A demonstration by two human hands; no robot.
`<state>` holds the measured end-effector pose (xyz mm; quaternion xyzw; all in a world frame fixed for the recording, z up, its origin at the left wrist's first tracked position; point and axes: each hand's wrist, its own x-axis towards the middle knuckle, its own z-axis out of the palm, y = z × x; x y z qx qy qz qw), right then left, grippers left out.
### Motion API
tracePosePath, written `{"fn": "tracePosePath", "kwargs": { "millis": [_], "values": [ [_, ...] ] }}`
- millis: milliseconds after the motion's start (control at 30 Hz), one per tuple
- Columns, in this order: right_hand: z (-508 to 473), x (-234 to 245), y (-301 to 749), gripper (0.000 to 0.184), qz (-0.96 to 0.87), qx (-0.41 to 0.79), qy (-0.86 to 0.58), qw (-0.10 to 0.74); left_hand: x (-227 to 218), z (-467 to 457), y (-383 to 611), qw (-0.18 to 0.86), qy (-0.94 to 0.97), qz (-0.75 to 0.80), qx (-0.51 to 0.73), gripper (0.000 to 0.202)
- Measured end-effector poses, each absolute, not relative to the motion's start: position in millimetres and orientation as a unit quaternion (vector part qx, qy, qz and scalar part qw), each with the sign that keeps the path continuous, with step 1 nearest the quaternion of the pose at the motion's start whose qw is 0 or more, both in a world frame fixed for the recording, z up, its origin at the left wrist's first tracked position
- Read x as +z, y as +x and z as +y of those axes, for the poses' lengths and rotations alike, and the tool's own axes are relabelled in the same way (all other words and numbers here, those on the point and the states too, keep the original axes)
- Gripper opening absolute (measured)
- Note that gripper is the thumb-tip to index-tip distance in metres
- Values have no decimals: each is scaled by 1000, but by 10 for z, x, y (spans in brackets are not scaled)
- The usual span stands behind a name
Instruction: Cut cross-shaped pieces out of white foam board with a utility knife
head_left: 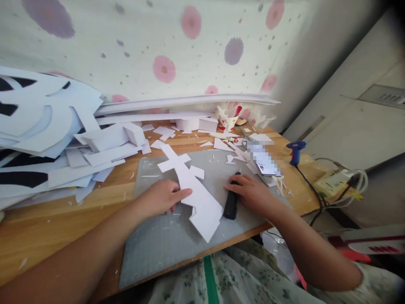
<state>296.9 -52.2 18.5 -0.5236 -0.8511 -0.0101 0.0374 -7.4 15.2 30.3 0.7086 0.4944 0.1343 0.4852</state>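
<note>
1. Left hand (164, 197) rests on the grey cutting mat (164, 240), fingers curled loosely, thumb and fingertips pinching the left edge of the white foam-board cutout (198, 198).
2. The cutout lies flat on the mat, long and angular, running from the upper left down to a point near the desk's front edge; a notch shows in its edge just below the left hand.
3. Right hand (251, 192) lies palm down over the top end of the black utility knife (231, 202), fingers draped on it; whether it actually grips the knife cannot be told.
4. The knife lies on the mat just beside the cutout's right edge, handle pointing toward the person.
5. The wooden desk (47, 228) carries the mat; white scraps are scattered across both.
6. Stacked white board offcuts (47, 139) pile up at the left.
7. A paper cup (226, 120) stands at the back by the wall.
8. A blue glue gun (295, 151) stands at the right desk edge, cord trailing off.
9. A blurred-out flat item (264, 159) lies right of the mat.
</note>
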Motion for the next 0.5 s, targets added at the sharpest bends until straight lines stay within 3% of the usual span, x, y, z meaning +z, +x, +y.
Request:
{"fn": "tracePosePath", "kwargs": {
  "millis": [100, 200, 333, 400, 500],
  "values": [
    [-510, 182, 3022, 42, -841, -9, -534, 83, 401, 214, -178, 369, 800, 459, 118, 37],
    [-548, 186, 3089, 33, -805, 44, -522, 277, 446, 217, -232, 290, 863, 398, 114, 10],
    [-624, 181, 3007, 22, -644, 232, -479, 550, 339, 193, -227, 205, 924, 306, 98, 29],
    [-639, 157, 2899, 25, -569, 290, -449, 625, 245, 186, -176, 155, 946, 268, 95, 25],
    [-636, 101, 2748, 35, -511, 287, -427, 689, 122, 161, -14, 83, 955, 262, 109, 15]
  ]
}}
